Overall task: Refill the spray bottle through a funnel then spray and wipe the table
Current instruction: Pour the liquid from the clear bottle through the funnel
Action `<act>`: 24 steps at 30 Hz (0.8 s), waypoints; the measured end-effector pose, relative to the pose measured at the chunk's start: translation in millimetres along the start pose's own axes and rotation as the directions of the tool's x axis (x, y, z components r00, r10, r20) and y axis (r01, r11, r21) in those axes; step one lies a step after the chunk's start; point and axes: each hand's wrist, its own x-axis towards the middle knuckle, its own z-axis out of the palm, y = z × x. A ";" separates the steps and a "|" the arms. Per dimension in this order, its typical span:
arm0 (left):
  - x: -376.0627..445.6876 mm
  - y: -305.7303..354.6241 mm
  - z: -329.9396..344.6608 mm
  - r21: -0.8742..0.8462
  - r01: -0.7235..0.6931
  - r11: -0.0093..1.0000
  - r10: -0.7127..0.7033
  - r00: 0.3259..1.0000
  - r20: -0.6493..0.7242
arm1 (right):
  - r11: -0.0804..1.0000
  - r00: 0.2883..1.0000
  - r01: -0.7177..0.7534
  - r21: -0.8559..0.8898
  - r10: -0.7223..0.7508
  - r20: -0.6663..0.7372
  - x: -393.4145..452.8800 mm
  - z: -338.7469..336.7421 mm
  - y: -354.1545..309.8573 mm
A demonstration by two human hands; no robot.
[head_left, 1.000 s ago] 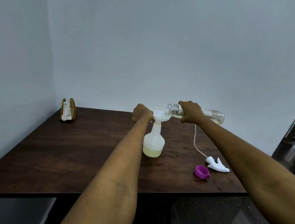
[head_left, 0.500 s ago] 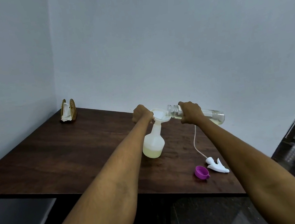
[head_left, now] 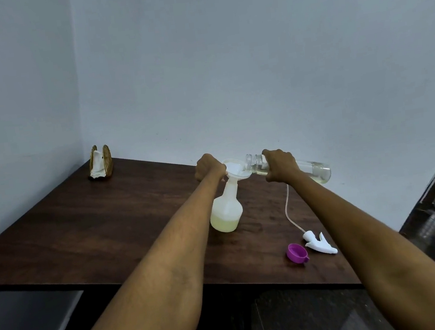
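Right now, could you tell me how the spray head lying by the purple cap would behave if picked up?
The spray head is small white plastic, so probably light and stiff. Its long thin tube curves across the table, so it would likely flop and trail behind.

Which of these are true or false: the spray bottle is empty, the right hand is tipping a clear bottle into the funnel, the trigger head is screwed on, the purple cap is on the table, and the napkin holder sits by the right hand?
1. The spray bottle is empty. False: pale yellow liquid fills its bottom.
2. The right hand tips a clear bottle into the funnel. True.
3. The trigger head is screwed on. False: it lies on the table.
4. The purple cap lies on the table. True.
5. The napkin holder sits by the right hand. False: it stands in the far left corner.
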 end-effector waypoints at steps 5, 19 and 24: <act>1.2 0.1 1.1 -0.001 0.000 1.000 0.000 1.000 -0.012 | 0.995 0.999 -0.036 0.094 0.036 0.008 1.7 0.7 -0.9; 3.5 -0.5 1.1 0.008 0.011 1.000 -0.011 1.000 0.016 | 0.815 0.992 -0.122 0.567 0.118 0.044 0.4 2.7 1.0; 2.9 -4.4 1.5 -0.075 0.061 0.995 -0.055 0.996 0.076 | 0.774 0.992 -0.123 0.621 0.122 0.044 -4.7 -0.5 1.4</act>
